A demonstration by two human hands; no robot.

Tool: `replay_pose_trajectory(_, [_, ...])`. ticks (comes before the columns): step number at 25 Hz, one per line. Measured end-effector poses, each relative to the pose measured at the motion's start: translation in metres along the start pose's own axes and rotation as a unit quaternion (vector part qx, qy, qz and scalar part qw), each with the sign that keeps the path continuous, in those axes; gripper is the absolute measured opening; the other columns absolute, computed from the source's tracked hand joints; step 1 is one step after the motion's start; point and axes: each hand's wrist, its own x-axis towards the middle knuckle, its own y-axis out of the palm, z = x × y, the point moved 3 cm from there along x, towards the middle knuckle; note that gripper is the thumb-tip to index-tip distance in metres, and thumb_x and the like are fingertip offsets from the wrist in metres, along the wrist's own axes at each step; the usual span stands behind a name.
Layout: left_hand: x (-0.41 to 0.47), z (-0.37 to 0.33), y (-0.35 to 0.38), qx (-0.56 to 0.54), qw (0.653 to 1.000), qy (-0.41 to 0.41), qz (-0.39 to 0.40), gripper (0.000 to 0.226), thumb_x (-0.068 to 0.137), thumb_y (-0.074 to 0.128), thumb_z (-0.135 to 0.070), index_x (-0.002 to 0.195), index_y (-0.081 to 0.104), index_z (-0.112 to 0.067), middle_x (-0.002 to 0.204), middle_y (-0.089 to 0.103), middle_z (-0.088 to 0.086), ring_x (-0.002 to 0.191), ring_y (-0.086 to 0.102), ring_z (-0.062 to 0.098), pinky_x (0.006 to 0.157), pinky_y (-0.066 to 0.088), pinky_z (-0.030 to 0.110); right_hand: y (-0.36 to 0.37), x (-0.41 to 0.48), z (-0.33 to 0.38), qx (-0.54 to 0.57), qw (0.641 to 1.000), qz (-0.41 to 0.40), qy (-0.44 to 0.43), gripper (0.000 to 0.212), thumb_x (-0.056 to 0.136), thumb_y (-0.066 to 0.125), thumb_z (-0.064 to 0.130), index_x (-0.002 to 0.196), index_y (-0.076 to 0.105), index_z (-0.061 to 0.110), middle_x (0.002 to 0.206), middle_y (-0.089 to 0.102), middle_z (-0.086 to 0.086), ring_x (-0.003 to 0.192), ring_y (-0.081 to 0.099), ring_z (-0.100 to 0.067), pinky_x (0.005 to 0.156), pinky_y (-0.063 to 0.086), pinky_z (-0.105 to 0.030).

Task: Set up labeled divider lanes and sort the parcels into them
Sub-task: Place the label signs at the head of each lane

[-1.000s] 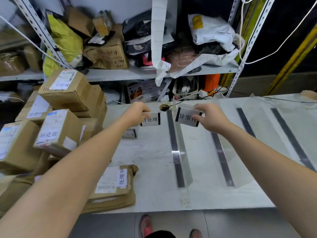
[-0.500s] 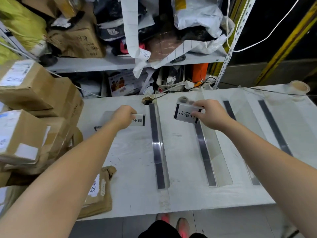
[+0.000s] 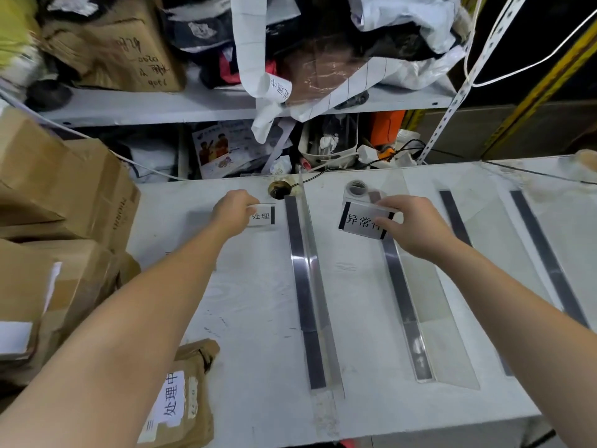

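My left hand (image 3: 234,211) grips a white label card (image 3: 263,216) printed with black characters, resting on the white table (image 3: 258,302) left of the first clear divider (image 3: 308,286). My right hand (image 3: 408,223) holds a second label card (image 3: 360,221) at the far end of the lane between the first divider and the second divider (image 3: 407,302). Two more dividers (image 3: 455,215) (image 3: 546,253) lie further right. A brown parcel (image 3: 184,399) with a white label lies at the near left edge. Cardboard boxes (image 3: 64,195) are stacked on the left.
A roll of clear tape (image 3: 357,188) stands just beyond the right card. A round hole with a cable (image 3: 278,189) sits at the table's back edge. Behind it, shelves (image 3: 193,105) hold bags, boxes and paper strips.
The view has tilted down and closer to the table. Both hands keep their cards and have lowered them toward the far end of their lanes.
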Motion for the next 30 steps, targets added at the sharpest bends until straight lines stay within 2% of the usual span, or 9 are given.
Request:
replay_pose_trajectory(6, [0.017, -0.002, 0.005, -0.008, 1.000, -0.006, 0.015, 0.020, 0.097, 0.058, -0.011, 0.084, 0.072, -0.005, 0.085, 0.066, 0.014, 0.079, 0.062, 0.035, 0.070, 0.054, 0.042, 0.004, 0.006, -0.003, 0.015, 1.000, -0.004, 0.009, 0.027, 0.095, 0.068, 0.013, 0.121, 0.072, 0.011, 0.121, 0.072, -0.007, 0.110, 0.063, -0.026, 0.089, 0.048, -0.032])
replay_pose_trajectory(12, [0.015, 0.008, 0.012, -0.024, 0.999, -0.025, 0.022, 0.013, 0.095, 0.064, -0.012, 0.099, 0.076, -0.011, 0.098, 0.070, 0.010, 0.093, 0.065, 0.034, 0.078, 0.055, 0.040, 0.008, 0.010, 0.001, 0.020, 1.000, -0.005, -0.007, 0.027, 0.094, 0.070, 0.014, 0.121, 0.072, 0.010, 0.120, 0.073, -0.008, 0.109, 0.064, -0.029, 0.093, 0.051, -0.040])
replay_pose_trajectory(13, [0.013, 0.006, 0.011, -0.026, 0.999, -0.036, 0.018, 0.017, 0.094, 0.068, -0.016, 0.109, 0.074, -0.012, 0.107, 0.070, 0.010, 0.101, 0.065, 0.034, 0.083, 0.054, 0.040, 0.007, 0.009, 0.000, 0.023, 1.000, -0.005, -0.005, 0.027, 0.094, 0.070, 0.014, 0.121, 0.072, 0.010, 0.119, 0.073, -0.008, 0.107, 0.064, -0.029, 0.093, 0.052, -0.042])
replay_pose_trajectory(15, [0.010, -0.003, 0.003, -0.039, 0.998, -0.052, 0.013, 0.044, 0.090, 0.075, -0.025, 0.131, 0.065, -0.012, 0.125, 0.067, 0.009, 0.115, 0.062, 0.030, 0.093, 0.052, 0.040, 0.004, 0.007, -0.003, 0.023, 1.000, -0.004, -0.003, 0.025, 0.094, 0.070, 0.015, 0.119, 0.073, 0.011, 0.116, 0.074, -0.008, 0.104, 0.065, -0.028, 0.090, 0.053, -0.042])
replay_pose_trajectory(17, [0.007, -0.022, -0.012, -0.038, 0.998, -0.042, -0.011, 0.054, 0.090, 0.073, -0.031, 0.140, 0.058, -0.014, 0.132, 0.064, 0.007, 0.121, 0.059, 0.028, 0.094, 0.050, 0.040, -0.002, 0.002, -0.006, 0.019, 1.000, -0.007, -0.003, 0.024, 0.094, 0.069, 0.015, 0.117, 0.074, 0.011, 0.116, 0.074, -0.007, 0.105, 0.064, -0.027, 0.088, 0.051, -0.036])
replay_pose_trajectory(20, [0.003, -0.065, -0.043, 0.038, 0.997, 0.001, -0.073, 0.034, 0.090, 0.065, -0.034, 0.118, 0.066, -0.015, 0.109, 0.066, 0.007, 0.104, 0.061, 0.032, 0.075, 0.047, 0.038, -0.017, -0.007, -0.011, 0.007, 1.000, -0.018, -0.007, 0.026, 0.095, 0.068, 0.016, 0.120, 0.073, 0.010, 0.121, 0.073, -0.006, 0.112, 0.063, -0.025, 0.087, 0.043, -0.028])
replay_pose_trajectory(23, [-0.005, -0.116, -0.064, 0.064, 0.992, 0.027, -0.103, 0.019, 0.086, 0.061, -0.030, 0.091, 0.057, -0.012, 0.089, 0.058, 0.007, 0.088, 0.060, 0.033, 0.070, 0.048, 0.039, -0.039, -0.019, -0.016, 0.000, 1.000, -0.023, -0.013, 0.025, 0.096, 0.067, 0.017, 0.119, 0.072, 0.008, 0.120, 0.073, -0.008, 0.110, 0.062, -0.027, 0.088, 0.047, -0.032])
replay_pose_trajectory(25, [-0.009, -0.148, -0.069, 0.070, 0.992, 0.038, -0.102, 0.020, 0.086, 0.059, -0.031, 0.092, 0.058, -0.012, 0.090, 0.059, 0.008, 0.089, 0.061, 0.036, 0.071, 0.047, 0.039, -0.054, -0.025, -0.027, 0.002, 0.999, -0.038, -0.015, 0.024, 0.096, 0.066, 0.016, 0.118, 0.073, 0.009, 0.119, 0.073, -0.008, 0.110, 0.062, -0.027, 0.088, 0.046, -0.033])
replay_pose_trajectory(30, [-0.020, -0.237, -0.058, 0.149, 0.983, 0.061, -0.086, 0.042, 0.088, 0.056, -0.048, 0.115, 0.063, -0.016, 0.113, 0.062, 0.008, 0.109, 0.058, 0.031, 0.082, 0.050, 0.042, -0.104, -0.047, -0.080, -0.012, 0.997, -0.074, -0.020, 0.026, 0.096, 0.067, 0.018, 0.120, 0.072, 0.009, 0.122, 0.072, -0.007, 0.114, 0.062, -0.028, 0.085, 0.041, -0.029])
